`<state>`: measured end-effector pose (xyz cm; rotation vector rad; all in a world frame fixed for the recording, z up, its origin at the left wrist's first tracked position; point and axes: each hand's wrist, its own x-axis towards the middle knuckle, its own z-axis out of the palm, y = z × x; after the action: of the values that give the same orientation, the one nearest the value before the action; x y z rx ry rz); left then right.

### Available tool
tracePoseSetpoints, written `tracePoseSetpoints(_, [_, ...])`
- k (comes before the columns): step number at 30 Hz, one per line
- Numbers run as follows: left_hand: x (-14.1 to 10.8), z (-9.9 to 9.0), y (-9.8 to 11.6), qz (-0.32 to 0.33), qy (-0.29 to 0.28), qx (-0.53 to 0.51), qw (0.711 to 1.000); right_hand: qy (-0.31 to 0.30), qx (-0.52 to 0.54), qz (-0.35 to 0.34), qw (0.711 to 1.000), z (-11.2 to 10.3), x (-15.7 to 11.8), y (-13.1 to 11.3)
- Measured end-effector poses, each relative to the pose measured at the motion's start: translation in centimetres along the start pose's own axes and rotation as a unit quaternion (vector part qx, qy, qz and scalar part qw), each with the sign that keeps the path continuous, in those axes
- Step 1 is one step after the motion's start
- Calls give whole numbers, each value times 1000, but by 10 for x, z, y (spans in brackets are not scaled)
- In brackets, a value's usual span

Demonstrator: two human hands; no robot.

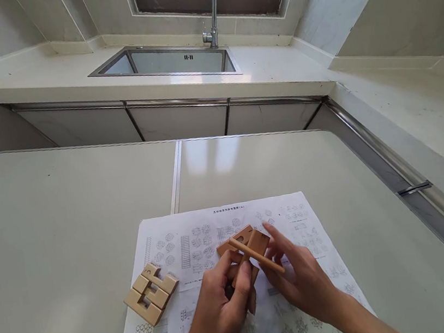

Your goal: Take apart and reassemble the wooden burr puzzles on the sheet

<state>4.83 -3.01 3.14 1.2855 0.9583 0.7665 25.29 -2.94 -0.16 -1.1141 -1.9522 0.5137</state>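
My left hand (221,307) is closed, thumb and fingers pinching flat reddish-brown wooden puzzle pieces (261,242). A thin wooden stick (257,255) lies slantwise across them, its lower right end close to my right hand (305,276). That hand is beside the pieces, index finger stretched up and thumb apart. Whether it touches the stick is unclear. My left fingers hide part of the pieces. Beneath both hands is a printed paper sheet (157,247) with rows of small diagrams. A paler interlocked wooden block puzzle (141,283) rests at the sheet's left edge.
The pale table (68,221) has a seam strip (176,175) running away from me. Beyond it stands a counter (274,71) with a sink (176,73), a faucet (213,19) and a window. Another counter (415,101) runs along the right.
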Motion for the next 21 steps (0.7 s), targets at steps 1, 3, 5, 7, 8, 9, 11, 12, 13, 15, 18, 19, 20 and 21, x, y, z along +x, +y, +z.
tracePoseSetpoints(1, [0, 0, 0, -4, 5, -16, 1000, 17, -7, 9, 1000, -1, 0, 0])
tracePoseSetpoints(3, [0, 0, 0, -17, 12, -54, 998, 30, -24, 16, 999, -2, 2, 0])
tracePoseSetpoints(5, [0, 0, 0, -29, 19, -85, 996, 3, -45, 11, 999, -3, 3, 1])
tracePoseSetpoints(7, [0, 0, -2, -34, 28, -104, 994, -47, -66, -3, 997, -2, 4, 1])
tracePoseSetpoints(8, [0, 1, -2, -34, 34, -109, 993, -71, -76, -12, 995, -2, 5, 2])
tracePoseSetpoints(9, [0, 1, -2, -33, 41, -113, 992, -89, -85, -21, 992, -1, 5, 2])
tracePoseSetpoints(11, [0, 1, -2, -28, 54, -118, 991, -105, -101, -33, 989, 0, 6, 3])
tracePoseSetpoints(12, [1, 1, -1, -27, 62, -120, 990, -102, -106, -34, 988, 1, 7, 4])
tracePoseSetpoints(13, [1, 1, -1, -26, 70, -123, 990, -94, -109, -31, 989, 1, 7, 4])
tracePoseSetpoints(15, [2, 0, 1, -27, 85, -128, 988, -71, -104, -18, 992, 1, 7, 6])
tracePoseSetpoints(18, [4, 0, 2, -24, 97, -131, 986, -57, -79, 15, 995, 0, 6, 7])
tracePoseSetpoints(19, [4, 0, 2, -24, 97, -129, 987, -59, -70, 27, 995, -1, 6, 7])
tracePoseSetpoints(20, [5, 0, 3, -23, 97, -128, 987, -63, -62, 38, 995, -1, 5, 7])
tracePoseSetpoints(21, [5, 0, 3, -22, 97, -127, 987, -66, -55, 48, 995, -2, 5, 7])
